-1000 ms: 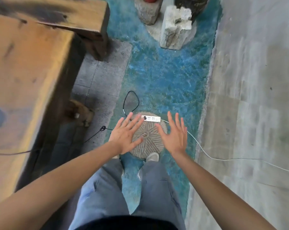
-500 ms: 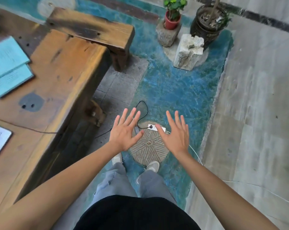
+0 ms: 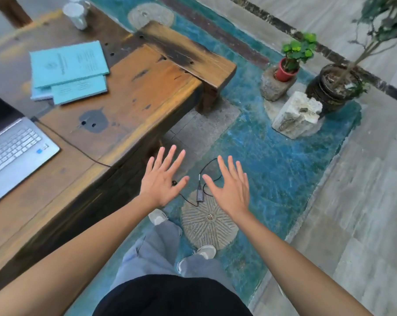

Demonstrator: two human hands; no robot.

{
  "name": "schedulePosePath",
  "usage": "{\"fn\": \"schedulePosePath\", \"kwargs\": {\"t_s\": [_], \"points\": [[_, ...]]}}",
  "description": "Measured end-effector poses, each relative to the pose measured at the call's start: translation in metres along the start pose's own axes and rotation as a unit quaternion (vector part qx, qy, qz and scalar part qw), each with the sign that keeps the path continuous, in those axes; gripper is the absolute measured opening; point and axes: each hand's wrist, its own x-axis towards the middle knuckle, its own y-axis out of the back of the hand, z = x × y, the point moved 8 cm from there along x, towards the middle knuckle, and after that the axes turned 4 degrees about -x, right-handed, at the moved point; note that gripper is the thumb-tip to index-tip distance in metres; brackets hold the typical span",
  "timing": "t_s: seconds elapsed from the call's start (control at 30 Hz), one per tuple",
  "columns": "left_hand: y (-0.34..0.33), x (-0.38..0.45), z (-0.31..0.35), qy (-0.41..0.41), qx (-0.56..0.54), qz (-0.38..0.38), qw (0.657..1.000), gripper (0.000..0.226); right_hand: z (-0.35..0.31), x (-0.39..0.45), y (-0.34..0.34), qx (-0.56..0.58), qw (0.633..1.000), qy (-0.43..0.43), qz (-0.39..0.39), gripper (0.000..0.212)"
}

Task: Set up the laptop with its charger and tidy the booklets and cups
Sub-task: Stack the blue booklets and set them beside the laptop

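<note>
Both hands are held out in front of the person, palms down, fingers spread wide and holding nothing. The left hand (image 3: 162, 179) hovers just off the edge of the wooden counter (image 3: 133, 92); the right hand (image 3: 230, 187) hovers beside it, above the floor. Between and below them the charger brick (image 3: 200, 195) lies on the floor at the rim of a round ribbed stone (image 3: 209, 224), with its thin black cable (image 3: 79, 145) running up over the counter edge and across the wood to the back right corner of the laptop (image 3: 13, 147). The laptop sits open at the left of the counter, silver keyboard showing. Farther back on the counter lie the light blue booklets (image 3: 68, 69), overlapping in a loose pile, well apart from the laptop. At the far end of the counter stand white cups (image 3: 75, 14), blurred. On the floor to the right are a red potted plant (image 3: 288, 65), a dark pot (image 3: 334, 87) and a pale rock (image 3: 297, 115).
</note>
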Motion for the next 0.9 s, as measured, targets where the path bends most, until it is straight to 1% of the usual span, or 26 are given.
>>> {"fn": "schedulePosePath", "kwargs": {"t_s": [0.1,0.2,0.4,0.5,0.6,0.77,0.9], "points": [[0.016,-0.001,-0.035,0.027,-0.013,0.019,0.999,0.074,-0.035,0.027,-0.005,-0.021,0.999,0.038,-0.013,0.084],[0.033,0.004,-0.074,0.055,-0.026,0.037,0.997,0.072,-0.068,0.055,-0.010,-0.032,0.998,0.056,-0.025,0.083],[0.059,0.017,-0.151,0.144,-0.067,0.082,0.984,0.072,-0.140,0.113,-0.026,-0.094,0.983,0.143,-0.070,0.082],[0.065,0.026,-0.184,0.180,-0.082,0.085,0.977,0.073,-0.179,0.150,-0.031,-0.074,0.981,0.156,-0.092,0.081],[0.072,0.034,-0.211,0.210,-0.096,0.080,0.970,0.075,-0.211,0.177,-0.028,-0.056,0.981,0.163,-0.089,0.079],[0.097,0.047,-0.242,0.211,-0.112,0.107,0.965,0.073,-0.250,0.206,-0.023,-0.048,0.978,0.177,-0.098,0.077],[0.116,0.057,-0.269,0.231,-0.115,0.115,0.959,0.074,-0.280,0.230,-0.025,-0.035,0.978,0.180,-0.099,0.075]]}}
